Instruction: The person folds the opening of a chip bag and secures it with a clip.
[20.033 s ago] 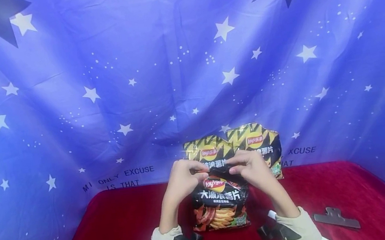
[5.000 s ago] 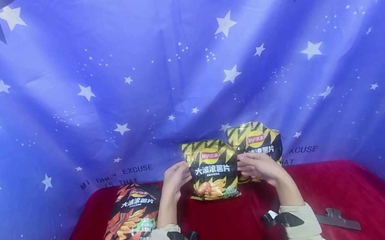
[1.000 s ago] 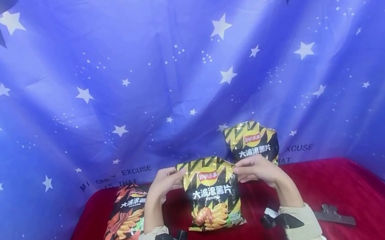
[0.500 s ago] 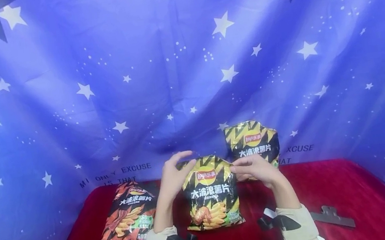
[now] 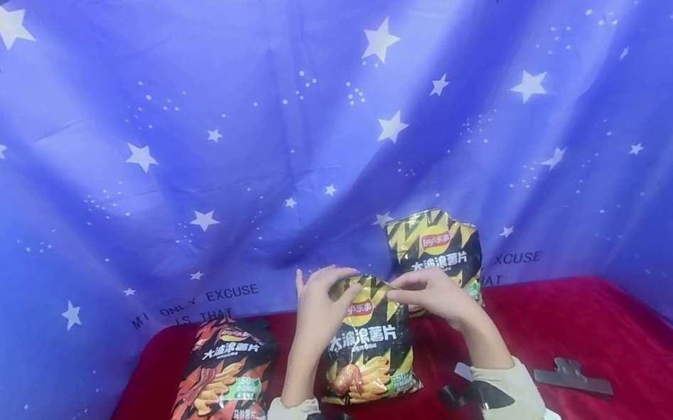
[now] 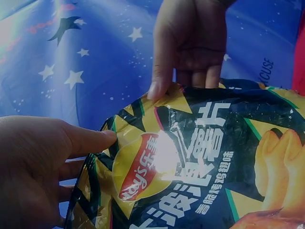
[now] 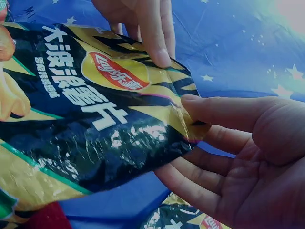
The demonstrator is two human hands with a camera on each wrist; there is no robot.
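A yellow-and-black bag of potato chips (image 5: 367, 335) stands upright at the middle front of the table. My left hand (image 5: 320, 305) pinches its top edge, with the thumb on the front and the fingers behind, as the left wrist view shows. At the top right corner, my right hand (image 5: 439, 296) pinches the same bag. In the right wrist view the right thumb lies on the bag's front near the top seam and the other fingers (image 7: 205, 176) reach behind it. The bag's back is hidden.
To the left lies a red-and-black chip bag (image 5: 219, 384). Another yellow-and-black chip bag (image 5: 438, 242) leans upright at the back right. A dark wide-jawed clip (image 5: 572, 378) rests on the red-covered table (image 5: 645, 339), right of my right forearm. A starry blue curtain (image 5: 275, 140) hangs behind.
The red-and-black bag, held 20 seconds ago, now lies at the left. The held yellow bag has come forward from the back. My left hand has shifted rightward along its top edge.
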